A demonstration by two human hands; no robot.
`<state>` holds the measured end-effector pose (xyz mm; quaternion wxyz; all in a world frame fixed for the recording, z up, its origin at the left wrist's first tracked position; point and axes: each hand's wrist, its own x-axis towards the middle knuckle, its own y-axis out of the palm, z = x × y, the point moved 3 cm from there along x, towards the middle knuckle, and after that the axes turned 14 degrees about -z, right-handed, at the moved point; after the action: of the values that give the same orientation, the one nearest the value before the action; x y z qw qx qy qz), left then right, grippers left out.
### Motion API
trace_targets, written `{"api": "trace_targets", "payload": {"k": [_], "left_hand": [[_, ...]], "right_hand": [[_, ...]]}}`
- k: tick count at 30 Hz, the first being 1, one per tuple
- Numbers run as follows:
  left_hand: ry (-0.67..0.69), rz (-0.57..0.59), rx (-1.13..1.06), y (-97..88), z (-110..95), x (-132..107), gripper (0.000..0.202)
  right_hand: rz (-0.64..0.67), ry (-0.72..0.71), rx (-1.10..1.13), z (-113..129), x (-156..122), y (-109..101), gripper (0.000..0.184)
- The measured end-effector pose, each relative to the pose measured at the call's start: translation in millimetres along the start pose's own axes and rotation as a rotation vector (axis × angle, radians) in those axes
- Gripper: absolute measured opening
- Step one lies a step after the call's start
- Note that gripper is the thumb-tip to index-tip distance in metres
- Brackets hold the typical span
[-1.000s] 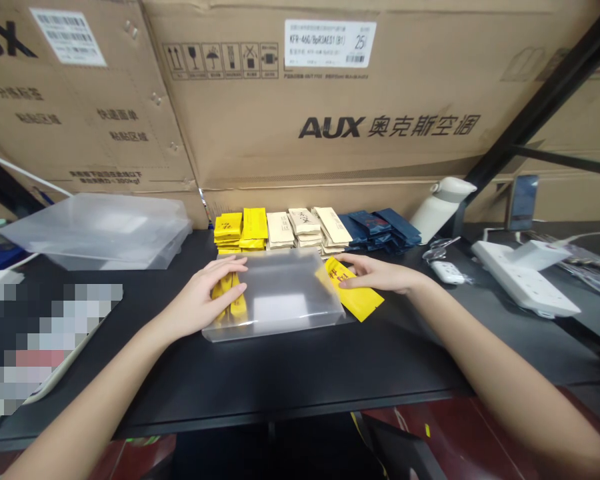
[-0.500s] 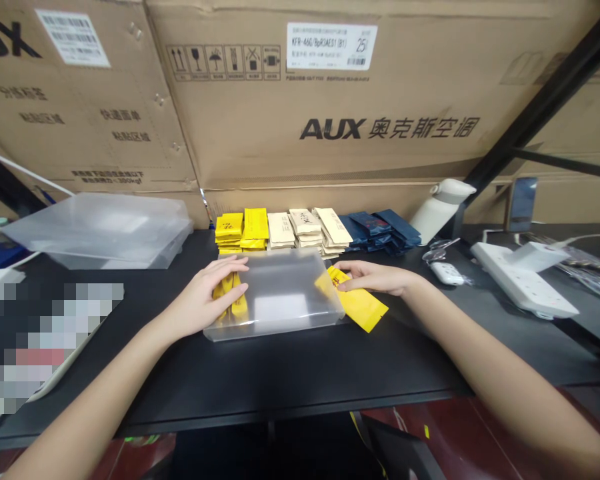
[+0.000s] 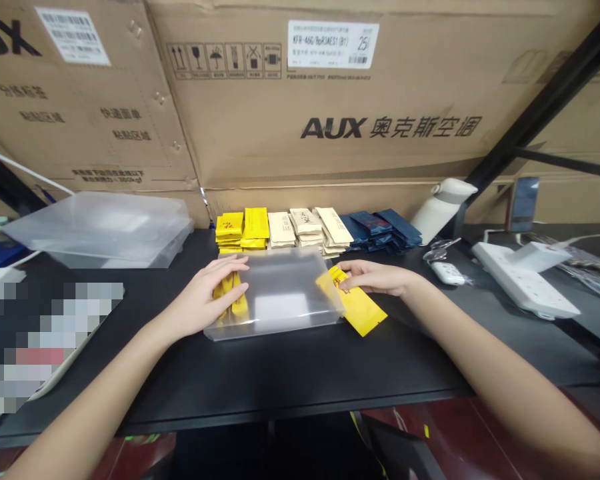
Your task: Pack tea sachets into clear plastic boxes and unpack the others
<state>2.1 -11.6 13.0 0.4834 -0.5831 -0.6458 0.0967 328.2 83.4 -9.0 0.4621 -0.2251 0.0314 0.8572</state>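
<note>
A frosted clear plastic box [image 3: 285,293] lies on the black table in front of me. My left hand [image 3: 219,293] grips its left end, thumb and fingers over the top. Yellow packets [image 3: 239,305] show through the plastic beside that hand. At the box's right end, my right hand [image 3: 367,277] pinches a flat yellow packet [image 3: 364,313] with dark print. One corner of this packet is at or inside the box's right side; the rest sticks out, tilted down toward me. The fingertips behind the packet are partly hidden.
Behind the box stand stacks of yellow packets [image 3: 255,223], cream packets [image 3: 305,223] and dark blue packets [image 3: 375,227]. More clear plastic boxes [image 3: 110,227] lie at left. A white bottle [image 3: 443,207], an earphone case [image 3: 447,272] and a power strip [image 3: 525,280] are at right.
The yellow packet in my right hand has turned slightly, its lower end dropping a little. My left hand and the box stay in place.
</note>
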Motion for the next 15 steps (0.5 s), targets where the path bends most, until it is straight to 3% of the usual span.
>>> {"api": "trace_targets", "payload": {"k": [15], "left_hand": [[0.011,0.008,0.025,-0.4,-0.5,-0.3,0.041]], "right_hand": [[-0.072,0.026,-0.038,2.0,-0.1,-6.3,0.033]]}}
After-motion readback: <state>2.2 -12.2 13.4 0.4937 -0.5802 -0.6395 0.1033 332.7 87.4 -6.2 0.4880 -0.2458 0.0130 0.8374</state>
